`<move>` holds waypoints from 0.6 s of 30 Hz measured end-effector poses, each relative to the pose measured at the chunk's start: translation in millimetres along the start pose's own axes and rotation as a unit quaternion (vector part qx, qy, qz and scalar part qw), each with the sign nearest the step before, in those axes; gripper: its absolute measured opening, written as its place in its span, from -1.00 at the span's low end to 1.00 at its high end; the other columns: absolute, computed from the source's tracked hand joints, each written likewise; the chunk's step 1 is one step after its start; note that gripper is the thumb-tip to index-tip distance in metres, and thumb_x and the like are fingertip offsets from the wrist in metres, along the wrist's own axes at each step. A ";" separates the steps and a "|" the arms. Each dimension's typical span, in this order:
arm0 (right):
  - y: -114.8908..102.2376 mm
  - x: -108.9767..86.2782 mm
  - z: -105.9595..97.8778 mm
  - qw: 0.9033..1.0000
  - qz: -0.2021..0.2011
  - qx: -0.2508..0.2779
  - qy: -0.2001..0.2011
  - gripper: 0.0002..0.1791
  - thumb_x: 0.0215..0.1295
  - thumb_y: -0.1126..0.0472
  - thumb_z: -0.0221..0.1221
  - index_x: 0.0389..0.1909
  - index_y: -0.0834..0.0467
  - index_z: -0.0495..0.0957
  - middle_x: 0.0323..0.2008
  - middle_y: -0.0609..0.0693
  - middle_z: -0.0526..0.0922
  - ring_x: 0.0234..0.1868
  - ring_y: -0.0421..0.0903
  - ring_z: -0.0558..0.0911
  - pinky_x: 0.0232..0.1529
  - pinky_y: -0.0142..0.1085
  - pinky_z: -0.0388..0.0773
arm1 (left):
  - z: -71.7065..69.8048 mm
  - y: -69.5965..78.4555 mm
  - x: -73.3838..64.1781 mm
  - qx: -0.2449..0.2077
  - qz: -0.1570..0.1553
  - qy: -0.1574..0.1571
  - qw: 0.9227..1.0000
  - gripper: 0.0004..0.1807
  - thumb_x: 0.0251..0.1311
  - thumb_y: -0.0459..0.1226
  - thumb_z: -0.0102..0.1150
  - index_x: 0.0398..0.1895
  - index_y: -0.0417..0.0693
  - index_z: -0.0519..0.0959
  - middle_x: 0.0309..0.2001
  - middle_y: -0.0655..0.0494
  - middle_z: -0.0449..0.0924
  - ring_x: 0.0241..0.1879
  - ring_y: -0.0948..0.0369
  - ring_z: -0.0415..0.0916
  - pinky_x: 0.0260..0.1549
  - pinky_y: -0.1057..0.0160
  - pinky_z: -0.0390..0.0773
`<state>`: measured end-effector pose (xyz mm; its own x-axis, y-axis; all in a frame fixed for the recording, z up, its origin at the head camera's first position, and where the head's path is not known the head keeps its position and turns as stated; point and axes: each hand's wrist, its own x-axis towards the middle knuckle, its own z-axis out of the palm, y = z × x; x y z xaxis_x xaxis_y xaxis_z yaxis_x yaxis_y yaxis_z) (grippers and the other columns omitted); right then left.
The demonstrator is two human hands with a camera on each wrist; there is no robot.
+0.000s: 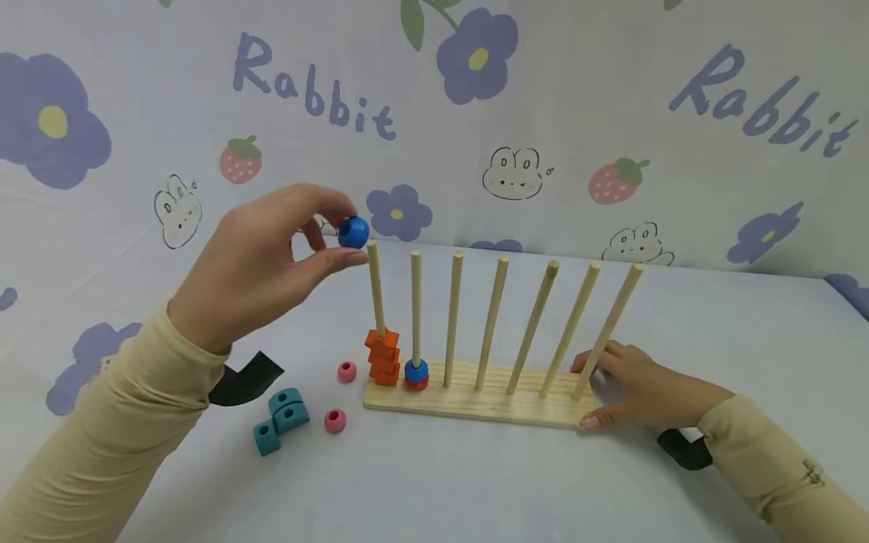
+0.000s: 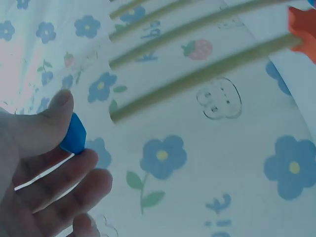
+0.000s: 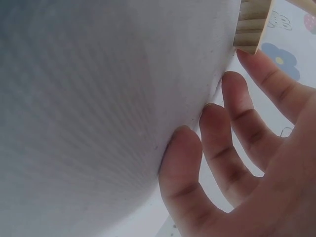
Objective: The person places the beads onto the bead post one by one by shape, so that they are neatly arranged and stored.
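My left hand (image 1: pixel 261 253) pinches a round blue bead (image 1: pixel 353 232) between thumb and fingers, just left of the leftmost peg's (image 1: pixel 376 294) top. In the left wrist view the bead (image 2: pixel 74 135) shows partly behind the thumb, apart from that peg (image 2: pixel 197 79). My right hand (image 1: pixel 641 385) holds the right end of the wooden peg stand (image 1: pixel 475 407), thumb at the front corner and a finger behind. Stacked orange star-like pieces (image 1: pixel 384 358) sit low on the leftmost peg. A blue bead (image 1: pixel 416 371) lies over a red bead (image 1: pixel 417 385) on the second peg.
Two pink beads (image 1: pixel 335 421) lie on the white cloth left of the stand. Beside them are three teal curved blocks (image 1: pixel 290 415). Several upright pegs (image 1: pixel 492 324) to the right are bare. A patterned cloth (image 1: pixel 434 151) hangs behind.
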<state>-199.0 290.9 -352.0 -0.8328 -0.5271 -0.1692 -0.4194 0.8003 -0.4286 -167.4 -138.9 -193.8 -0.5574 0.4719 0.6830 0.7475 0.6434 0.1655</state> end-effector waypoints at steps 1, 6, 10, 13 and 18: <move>-0.2 -0.4 -0.4 1.000 0.000 0.002 -0.001 -0.18 -0.13 -0.40 0.30 0.14 -0.09 0.38 0.19 0.13 0.31 0.20 0.18 0.26 0.10 0.17 0.30 | 2.7 3.4 4.5 -0.002 0.003 0.002 1.000 -0.66 0.03 -0.27 0.42 -0.11 -0.11 0.58 -0.23 0.16 0.63 -0.34 0.26 0.49 -0.39 0.33 0.44; -1.6 -1.4 -0.3 1.000 -0.004 0.001 0.003 -0.18 -0.14 -0.41 0.30 0.13 -0.09 0.38 0.20 0.14 0.30 0.22 0.20 0.25 0.11 0.19 0.29 | 15.5 9.5 23.2 -0.007 0.039 -0.021 0.999 -0.68 0.05 -0.23 0.41 -0.14 -0.11 0.59 -0.25 0.14 0.62 -0.30 0.21 0.46 -0.29 0.25 0.48; -2.0 -1.8 0.1 1.000 -0.005 -0.005 0.005 -0.18 -0.15 -0.42 0.29 0.13 -0.10 0.38 0.19 0.14 0.31 0.22 0.21 0.26 0.11 0.19 0.29 | 23.0 9.0 30.1 -0.009 0.054 -0.047 0.997 -0.70 0.07 -0.23 0.39 -0.14 -0.12 0.61 -0.25 0.11 0.65 -0.27 0.19 0.47 -0.24 0.23 0.49; -1.8 -1.9 0.2 1.000 -0.009 -0.007 0.007 -0.18 -0.15 -0.43 0.29 0.13 -0.10 0.38 0.19 0.14 0.31 0.22 0.21 0.26 0.12 0.18 0.29 | 26.5 9.7 30.2 -0.007 0.060 -0.062 0.996 -0.71 0.06 -0.25 0.40 -0.14 -0.13 0.62 -0.24 0.08 0.66 -0.22 0.16 0.50 -0.19 0.20 0.51; -1.3 -1.9 0.4 1.000 -0.013 -0.005 0.007 -0.18 -0.14 -0.43 0.28 0.13 -0.10 0.38 0.19 0.14 0.31 0.23 0.21 0.26 0.12 0.19 0.28 | 31.3 13.3 27.6 0.017 0.071 -0.069 0.995 -0.73 0.03 -0.24 0.42 -0.18 -0.10 0.66 -0.24 0.10 0.69 -0.13 0.13 0.47 -0.19 0.19 0.53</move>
<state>-196.7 290.7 -351.4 -0.8267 -0.5432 -0.1463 -0.4440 0.7897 -0.4234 -184.1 -98.4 -195.1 -0.4924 0.6368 0.5933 0.8114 0.5825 0.0482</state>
